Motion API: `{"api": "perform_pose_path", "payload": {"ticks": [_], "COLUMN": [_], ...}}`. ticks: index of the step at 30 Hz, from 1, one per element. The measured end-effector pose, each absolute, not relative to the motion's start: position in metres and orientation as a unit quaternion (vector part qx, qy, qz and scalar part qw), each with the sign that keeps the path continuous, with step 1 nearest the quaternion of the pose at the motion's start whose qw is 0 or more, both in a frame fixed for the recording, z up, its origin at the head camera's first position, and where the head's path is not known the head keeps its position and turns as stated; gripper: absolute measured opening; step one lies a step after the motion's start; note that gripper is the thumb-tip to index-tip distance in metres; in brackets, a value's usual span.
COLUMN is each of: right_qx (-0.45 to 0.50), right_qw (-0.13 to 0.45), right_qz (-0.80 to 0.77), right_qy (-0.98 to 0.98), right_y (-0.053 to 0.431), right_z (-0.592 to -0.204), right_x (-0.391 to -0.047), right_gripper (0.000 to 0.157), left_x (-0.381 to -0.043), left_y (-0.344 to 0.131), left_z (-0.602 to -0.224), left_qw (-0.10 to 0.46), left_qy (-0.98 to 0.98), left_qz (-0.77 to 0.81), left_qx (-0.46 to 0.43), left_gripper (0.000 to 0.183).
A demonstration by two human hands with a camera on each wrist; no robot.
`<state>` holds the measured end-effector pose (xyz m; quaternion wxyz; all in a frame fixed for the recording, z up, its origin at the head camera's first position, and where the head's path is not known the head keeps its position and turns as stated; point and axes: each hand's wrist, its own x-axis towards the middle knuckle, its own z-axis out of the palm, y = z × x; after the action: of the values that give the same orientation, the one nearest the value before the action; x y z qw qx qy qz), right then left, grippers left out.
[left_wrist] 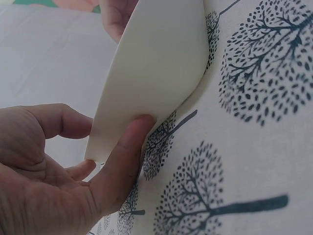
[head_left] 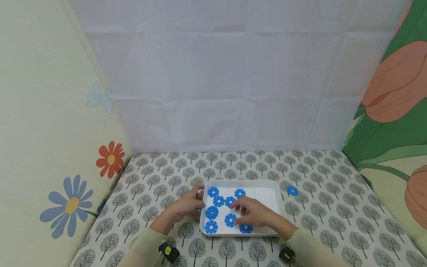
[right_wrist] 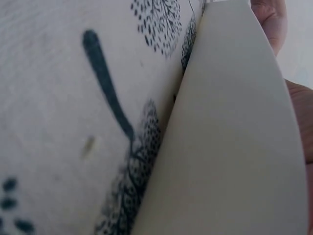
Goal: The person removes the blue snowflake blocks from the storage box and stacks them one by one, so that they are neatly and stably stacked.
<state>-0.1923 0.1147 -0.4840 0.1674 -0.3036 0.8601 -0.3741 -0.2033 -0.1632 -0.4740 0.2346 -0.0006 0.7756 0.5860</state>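
A white tray lies on the tree-print cloth, with several blue notched snowflake discs flat in its left and middle parts. My left hand holds the tray's left wall. In the left wrist view, one digit of the left hand presses low on the outer wall and another touches the rim. Over the tray's middle is my right hand, its fingers loosely bent beside a disc; nothing shows between them. In the right wrist view the tray wall hides most of the right hand.
One blue disc lies on the cloth, outside the tray's right side. A white sheet hangs behind the table. Flower-printed panels stand at the left and right.
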Motion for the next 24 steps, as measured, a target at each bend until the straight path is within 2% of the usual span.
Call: {"api": "perform_pose_path", "payload": {"ticks": [24], "right_qx": [-0.28], "right_qw": [0.165], "right_qz": [-0.303], "right_qy": [0.896], "right_y": [0.097], "right_z": [-0.497], "right_x": [-0.188], "right_gripper": [0.039], "left_x": [-0.206], "left_y": [-0.163], "left_z": [-0.479], "left_qw": [0.229], "left_qy": [0.783], "left_qz": [0.578], "left_qx": [-0.007], "left_gripper": [0.078]}}
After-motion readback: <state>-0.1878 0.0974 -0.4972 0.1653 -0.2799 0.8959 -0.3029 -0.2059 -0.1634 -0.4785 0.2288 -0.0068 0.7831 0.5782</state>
